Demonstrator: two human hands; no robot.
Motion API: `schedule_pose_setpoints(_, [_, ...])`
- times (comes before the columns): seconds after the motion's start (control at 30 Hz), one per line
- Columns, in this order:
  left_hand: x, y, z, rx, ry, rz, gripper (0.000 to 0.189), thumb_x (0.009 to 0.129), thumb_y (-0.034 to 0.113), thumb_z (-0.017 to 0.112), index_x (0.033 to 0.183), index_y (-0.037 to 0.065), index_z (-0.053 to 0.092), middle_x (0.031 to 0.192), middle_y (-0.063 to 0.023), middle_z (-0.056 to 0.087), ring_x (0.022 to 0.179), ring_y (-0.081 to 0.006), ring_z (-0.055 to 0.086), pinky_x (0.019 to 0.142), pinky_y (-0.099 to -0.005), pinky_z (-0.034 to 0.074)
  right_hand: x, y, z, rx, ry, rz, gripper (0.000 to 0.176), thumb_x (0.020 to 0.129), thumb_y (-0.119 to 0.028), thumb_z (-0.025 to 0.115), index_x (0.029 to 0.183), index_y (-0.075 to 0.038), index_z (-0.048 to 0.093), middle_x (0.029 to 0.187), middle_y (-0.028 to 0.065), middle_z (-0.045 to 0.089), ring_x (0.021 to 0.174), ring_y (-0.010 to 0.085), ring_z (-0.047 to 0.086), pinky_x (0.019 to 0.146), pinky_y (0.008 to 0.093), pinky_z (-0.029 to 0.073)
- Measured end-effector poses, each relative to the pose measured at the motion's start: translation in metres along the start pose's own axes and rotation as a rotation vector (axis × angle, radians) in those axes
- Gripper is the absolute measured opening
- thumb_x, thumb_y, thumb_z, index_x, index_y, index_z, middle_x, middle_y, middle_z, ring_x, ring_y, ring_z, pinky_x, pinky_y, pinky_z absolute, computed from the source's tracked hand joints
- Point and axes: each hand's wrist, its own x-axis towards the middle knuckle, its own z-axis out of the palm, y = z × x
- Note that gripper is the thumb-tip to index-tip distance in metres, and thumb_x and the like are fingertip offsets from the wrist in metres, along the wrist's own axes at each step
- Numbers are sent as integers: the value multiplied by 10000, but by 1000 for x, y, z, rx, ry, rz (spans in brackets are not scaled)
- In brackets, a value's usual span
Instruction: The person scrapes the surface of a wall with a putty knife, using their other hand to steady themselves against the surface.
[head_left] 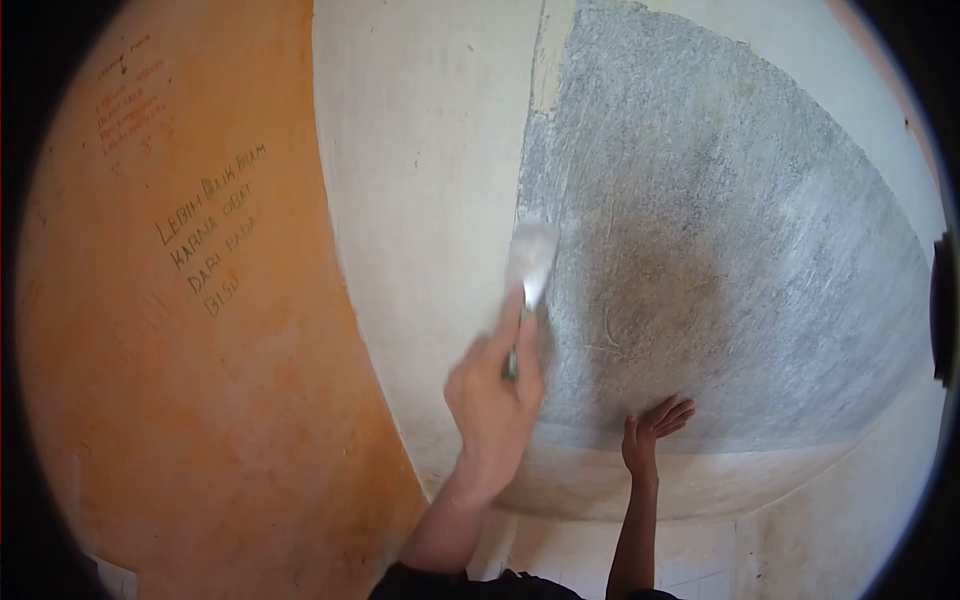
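My left hand point(493, 400) is closed around the green handle of a paint scraper point(533, 258), with a finger stretched along it toward the blade. The metal blade, blurred by motion, points up at the left edge of a rough grey patch point(640, 200) on the wall. Cream-white wall surface point(430, 200) borders this patch on the left. Lower right, my right hand point(658, 425) has its fingers stretched out over the lower part of the grey patch and holds nothing. Whether its palm presses on the wall cannot be made out.
An orange wall point(220, 400) with handwritten words fills the left side. Below the grey patch runs a cream band point(600, 480), with paler tiled surface point(690, 560) under it. A dark object point(942, 310) juts in at the far right edge.
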Motion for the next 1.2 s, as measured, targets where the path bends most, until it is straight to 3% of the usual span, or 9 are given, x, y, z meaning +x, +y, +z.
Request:
schedule_pose_setpoints(0.43, [19,11,-2,-3,38,78,332,1001,165,607,1307,42,640,656,-4,566,568,-24,387,484,-232,332,-2,7,2,-1,14,-9,964,997,-604,375,1551,-17,-153,1583,267,-284,1439,449,-321,1115,589,-219])
schedule_pose_setpoints(0.5, [17,20,-6,-87,-47,-98,338,998,177,615,1308,45,642,691,10,594,579,-20,399,489,-236,338,-2,9,1,3,8,-21,949,1001,-539,414,1548,-9,-151,1572,283,-294,1429,470,-324,1108,608,-218])
schedule_pose_setpoints(0.6, [33,32,-10,-46,-25,-61,330,977,185,616,1277,57,668,541,-165,529,467,-114,422,494,-326,385,-3,8,-2,16,-23,-39,937,1005,-477,451,1545,-2,-149,1560,302,-302,1419,492,-327,1101,627,-218])
schedule_pose_setpoints(0.73, [23,16,-2,-79,-32,-70,334,974,183,621,1278,52,664,546,-164,527,474,-114,430,487,-323,380,-3,11,0,11,-31,-30,946,1002,-501,443,1546,-2,-148,1561,303,-299,1417,493,-330,1101,626,-221])
schedule_pose_setpoints(0.8, [36,15,0,-143,36,90,351,1008,185,601,1322,30,626,738,11,606,561,-29,358,480,-232,308,-1,11,1,1,-17,-32,934,1005,-507,426,1549,-16,-154,1573,278,-295,1425,468,-332,1107,609,-224])
schedule_pose_setpoints(0.97, [14,10,6,-91,-9,-34,335,1002,179,595,1294,22,643,710,-80,581,568,-101,433,531,-264,374,-5,-18,-2,2,75,-27,860,1011,-477,433,1578,-20,-24,1602,273,-228,1474,444,-243,1149,592,-147])
schedule_pose_setpoints(1.07, [-9,-18,9,-91,-42,-23,364,1020,191,547,1341,26,594,695,-150,586,584,-162,503,583,-294,429,-11,-91,-14,38,338,-93,744,1020,-444,445,1554,9,192,1614,286,100,1500,448,78,1186,566,53])
schedule_pose_setpoints(1.13, [-22,-31,8,-120,-111,-30,407,1047,206,502,1405,15,530,761,-135,615,642,-146,525,613,-285,434,-6,-135,-22,376,60,-329,597,1038,-405,440,1455,22,406,1475,243,421,1383,389,388,1139,485,269])
schedule_pose_setpoints(1.2, [-33,-42,10,-465,-240,-257,492,1091,233,397,1516,-5,330,900,1,574,703,-57,504,591,-199,399,4,-189,-30,849,-191,-259,484,1044,-327,467,1400,0,488,1427,202,492,1354,304,437,1134,422,303])
